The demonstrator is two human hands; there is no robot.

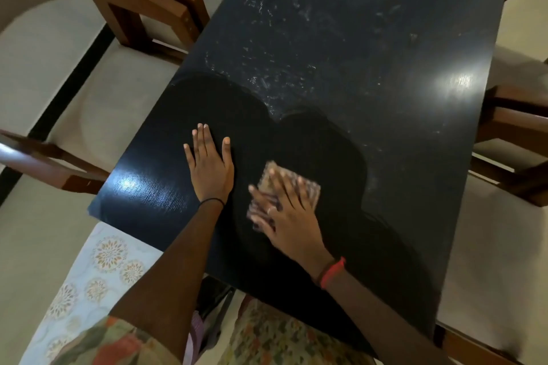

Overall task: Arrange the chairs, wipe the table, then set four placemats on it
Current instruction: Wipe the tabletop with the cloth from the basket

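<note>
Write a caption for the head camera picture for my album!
The right hand presses a cloth on the dark table; the left hand rests flat beside it.

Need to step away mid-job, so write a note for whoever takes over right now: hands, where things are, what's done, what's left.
Left hand: flat on the table, fingers straight, holding nothing.
Right hand: pressing a cloth flat on the table near the close end; blurred, so mid-wipe.
Chairs: drawn up along both long sides, apparently arranged.
Done: the close part of the table looks dark and clean.
Left: the far part shows whitish streaks and needs wiping. No placemats are on the table, so all four have to be set.
</note>
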